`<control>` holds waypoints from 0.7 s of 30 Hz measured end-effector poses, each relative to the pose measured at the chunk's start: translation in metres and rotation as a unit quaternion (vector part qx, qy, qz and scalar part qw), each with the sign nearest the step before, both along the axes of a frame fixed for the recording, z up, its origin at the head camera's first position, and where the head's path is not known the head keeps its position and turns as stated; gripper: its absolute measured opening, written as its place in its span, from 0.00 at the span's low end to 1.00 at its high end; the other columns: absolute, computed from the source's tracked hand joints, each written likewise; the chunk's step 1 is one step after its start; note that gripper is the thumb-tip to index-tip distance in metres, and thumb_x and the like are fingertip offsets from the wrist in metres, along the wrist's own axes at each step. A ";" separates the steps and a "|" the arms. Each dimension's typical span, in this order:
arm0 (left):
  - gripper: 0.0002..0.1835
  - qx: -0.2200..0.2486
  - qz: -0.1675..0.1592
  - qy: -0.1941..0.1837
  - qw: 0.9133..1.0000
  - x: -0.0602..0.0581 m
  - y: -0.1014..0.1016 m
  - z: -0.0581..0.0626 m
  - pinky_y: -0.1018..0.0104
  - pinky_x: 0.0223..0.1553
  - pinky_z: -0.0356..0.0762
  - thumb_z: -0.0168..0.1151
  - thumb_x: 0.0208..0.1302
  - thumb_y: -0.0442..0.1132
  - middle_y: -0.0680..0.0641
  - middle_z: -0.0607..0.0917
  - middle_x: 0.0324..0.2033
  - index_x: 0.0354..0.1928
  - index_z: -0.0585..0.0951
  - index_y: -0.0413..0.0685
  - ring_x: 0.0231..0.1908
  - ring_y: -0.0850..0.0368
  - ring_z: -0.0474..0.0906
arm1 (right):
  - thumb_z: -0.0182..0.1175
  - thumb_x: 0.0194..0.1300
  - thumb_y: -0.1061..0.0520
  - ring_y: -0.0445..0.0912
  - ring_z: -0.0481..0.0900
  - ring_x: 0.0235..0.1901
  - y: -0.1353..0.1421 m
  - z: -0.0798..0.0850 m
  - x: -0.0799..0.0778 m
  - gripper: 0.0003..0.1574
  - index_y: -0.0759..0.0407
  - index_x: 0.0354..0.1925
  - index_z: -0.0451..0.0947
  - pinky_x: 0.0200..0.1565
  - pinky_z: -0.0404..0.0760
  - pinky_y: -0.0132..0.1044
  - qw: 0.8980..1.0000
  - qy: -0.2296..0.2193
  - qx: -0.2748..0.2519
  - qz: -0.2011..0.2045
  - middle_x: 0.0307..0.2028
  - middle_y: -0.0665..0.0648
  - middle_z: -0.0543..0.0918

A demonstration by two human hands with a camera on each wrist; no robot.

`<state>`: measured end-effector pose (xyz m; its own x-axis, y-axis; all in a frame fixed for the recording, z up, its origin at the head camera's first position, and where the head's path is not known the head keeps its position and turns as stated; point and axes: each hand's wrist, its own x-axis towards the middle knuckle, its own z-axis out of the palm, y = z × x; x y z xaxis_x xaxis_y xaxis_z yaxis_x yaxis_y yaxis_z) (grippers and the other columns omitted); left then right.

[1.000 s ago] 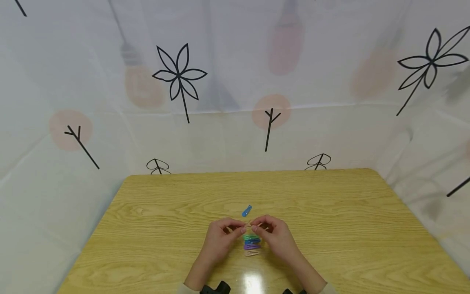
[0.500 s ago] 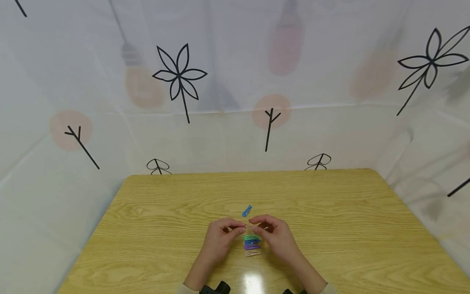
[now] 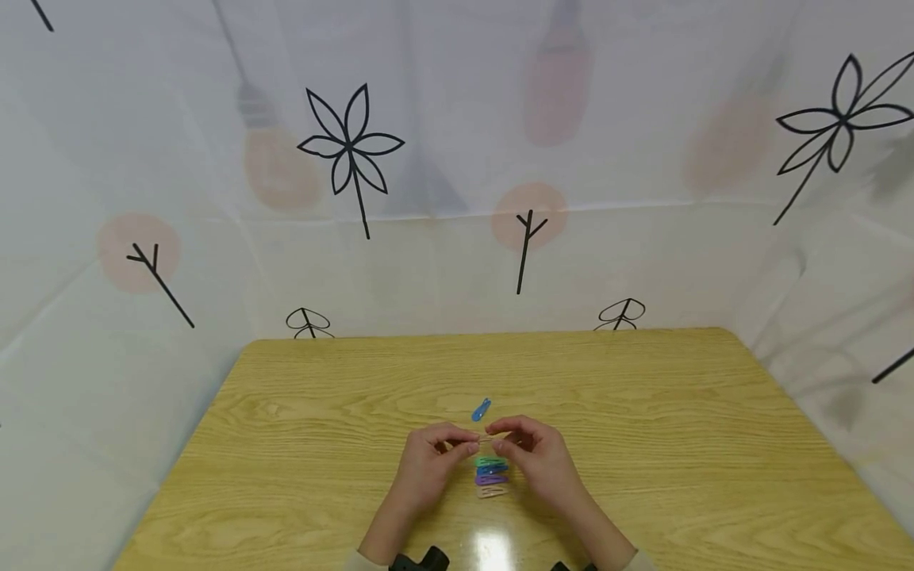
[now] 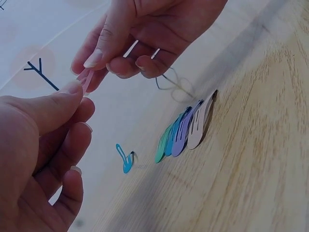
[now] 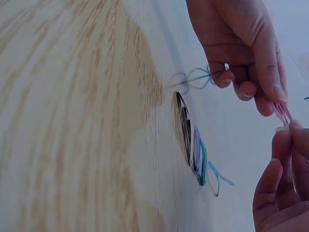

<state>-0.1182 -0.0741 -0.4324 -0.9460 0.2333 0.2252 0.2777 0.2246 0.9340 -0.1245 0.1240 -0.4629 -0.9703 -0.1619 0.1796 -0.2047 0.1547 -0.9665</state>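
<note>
Between my two hands, over the table, is a small pink snap hair clip (image 5: 281,113). My left hand (image 3: 424,468) pinches one end of it between thumb and forefinger. At the other end, the thumb and forefinger of my right hand (image 3: 546,464) pinch it, the other fingers loosely bent. Nearer the body, a row of snap hair clips lies on the wood: green (image 4: 163,144), blue (image 3: 493,469), purple (image 4: 182,133) and pale pink (image 4: 199,128). Beyond the hands lies a separate blue hair clip (image 4: 127,162), its prong sprung up.
The wood-grain table (image 3: 321,381) extends around the hands to both sides. A white cloth (image 3: 443,270) printed with flowers and twigs hangs behind it. Black wrist straps (image 3: 421,559) show at the bottom edge.
One second ago a thin prong stood up from the pink hair clip; now it looks flat. The right fingertips have shifted slightly. The clips on the table have stayed put.
</note>
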 end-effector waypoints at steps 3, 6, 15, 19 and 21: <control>0.04 -0.008 0.001 -0.002 1.000 0.000 0.000 0.001 0.70 0.33 0.71 0.69 0.61 0.30 0.47 0.88 0.31 0.37 0.89 0.40 0.31 0.62 0.76 | 0.67 0.64 0.64 0.44 0.80 0.32 0.000 0.000 0.000 0.07 0.60 0.42 0.84 0.36 0.78 0.32 1.000 -0.003 0.001 -0.005 0.38 0.57 0.86; 0.04 -0.013 0.002 -0.008 1.000 -0.002 0.001 -0.003 0.70 0.33 0.71 0.69 0.62 0.30 0.47 0.88 0.32 0.37 0.89 0.40 0.31 0.61 0.77 | 0.67 0.63 0.64 0.43 0.78 0.31 0.001 0.000 0.000 0.05 0.61 0.39 0.85 0.34 0.78 0.32 1.000 -0.005 0.004 -0.007 0.35 0.57 0.86; 0.05 -0.014 0.008 -0.026 1.000 -0.014 -0.001 -0.035 0.69 0.36 0.71 0.69 0.64 0.40 0.55 0.88 0.34 0.40 0.89 0.51 0.35 0.61 0.78 | 0.64 0.63 0.70 0.45 0.83 0.35 0.001 0.000 0.000 0.04 0.65 0.38 0.84 0.39 0.82 0.35 0.999 0.020 -0.025 0.011 0.38 0.62 0.86; 0.06 -0.018 0.002 -0.020 1.000 -0.015 -0.002 -0.037 0.68 0.37 0.72 0.68 0.65 0.45 0.57 0.88 0.35 0.39 0.89 0.53 0.36 0.60 0.79 | 0.64 0.64 0.70 0.45 0.83 0.36 0.002 0.000 0.000 0.04 0.65 0.37 0.83 0.39 0.82 0.34 0.999 0.019 -0.028 0.011 0.38 0.63 0.86; 0.06 -0.021 -0.001 -0.013 1.000 -0.015 -0.002 -0.037 0.68 0.37 0.72 0.68 0.65 0.45 0.57 0.88 0.34 0.38 0.89 0.54 0.35 0.61 0.79 | 0.64 0.64 0.69 0.45 0.83 0.35 0.002 -0.001 0.000 0.03 0.65 0.36 0.83 0.39 0.82 0.34 0.999 0.018 -0.025 0.013 0.37 0.63 0.86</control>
<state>-0.1331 -0.0766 -0.4693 -0.9511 0.2433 0.1904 0.2538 0.2640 0.9305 -0.1247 0.1259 -0.4635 -0.9585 -0.1781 0.2227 -0.2429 0.1013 -0.9647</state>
